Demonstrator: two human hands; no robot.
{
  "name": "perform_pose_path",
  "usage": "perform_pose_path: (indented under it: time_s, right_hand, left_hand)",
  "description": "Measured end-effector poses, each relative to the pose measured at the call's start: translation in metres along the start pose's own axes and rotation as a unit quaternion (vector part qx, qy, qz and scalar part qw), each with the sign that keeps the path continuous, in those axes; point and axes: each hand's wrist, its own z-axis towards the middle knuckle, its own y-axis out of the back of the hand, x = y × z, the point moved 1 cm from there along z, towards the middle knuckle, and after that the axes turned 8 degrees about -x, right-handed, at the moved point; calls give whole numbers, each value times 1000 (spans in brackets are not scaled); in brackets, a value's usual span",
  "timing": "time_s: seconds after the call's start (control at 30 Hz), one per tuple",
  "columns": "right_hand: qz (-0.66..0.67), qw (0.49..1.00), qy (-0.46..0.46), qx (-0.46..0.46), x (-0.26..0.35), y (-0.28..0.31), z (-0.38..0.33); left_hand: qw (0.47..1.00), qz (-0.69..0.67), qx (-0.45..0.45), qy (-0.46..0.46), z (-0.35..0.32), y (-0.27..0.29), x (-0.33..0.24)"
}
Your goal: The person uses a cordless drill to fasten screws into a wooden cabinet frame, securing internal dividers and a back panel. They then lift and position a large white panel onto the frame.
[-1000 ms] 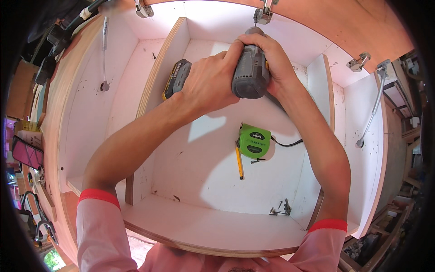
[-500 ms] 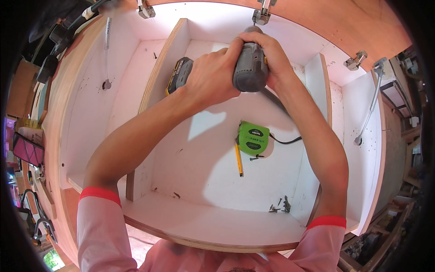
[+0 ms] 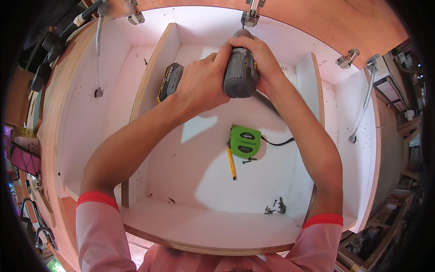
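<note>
— Both hands are wrapped tight on the cordless drill (image 3: pixel 240 75): the left hand (image 3: pixel 199 86) curls round the handle above the yellow-and-black battery (image 3: pixel 169 82), and the right hand (image 3: pixel 259 63) clamps over the grey motor housing from the far side. Neither is spread or loose.

— Where is the drill pointing?

— Away from the person, toward the metal hinge (image 3: pixel 250 16) at the top edge of the white cabinet (image 3: pixel 190 167), above its middle compartment.

— How would you do this step well?

— My judgement: keep the tool square to the hinge plate, push straight along the bit, and squeeze the trigger gently so the tip doesn't skip out. With one hand steering and one pressing, the wrists should stay in line with the tool.

— What else lies nearby?

— On the panel below the arms, a green tape measure (image 3: pixel 245 141) just beside a yellow pencil (image 3: pixel 231 163), and a small heap of dark screws (image 3: pixel 275 207) in the lower right corner of the compartment.

— Anything you can't make out?

— The bit and screw head are hidden behind the drill's nose and the fingers, so I cannot tell whether the tip is seated. The trigger finger is covered too, and the fisheye bends the cabinet's edges
</note>
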Motion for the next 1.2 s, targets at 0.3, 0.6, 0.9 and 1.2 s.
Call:
perform_pose_path:
  time_s: [0.3,0.6,0.9,1.2]
  right_hand:
    - [18,1000,10,23,-2,1,0]
    - [24,999,3,28,-2,1,0]
    - [15,999,10,28,-1,1,-2]
    - [13,999,40,3,-2,-13,-8]
  left_hand:
    - [1000,-22,-22,7,-12,0,2]
    - [1000,7,0,-11,-19,4,1]
    - [1000,-12,3,-6,-18,2,0]
    - [999,-21,-26,10,-16,8,1]
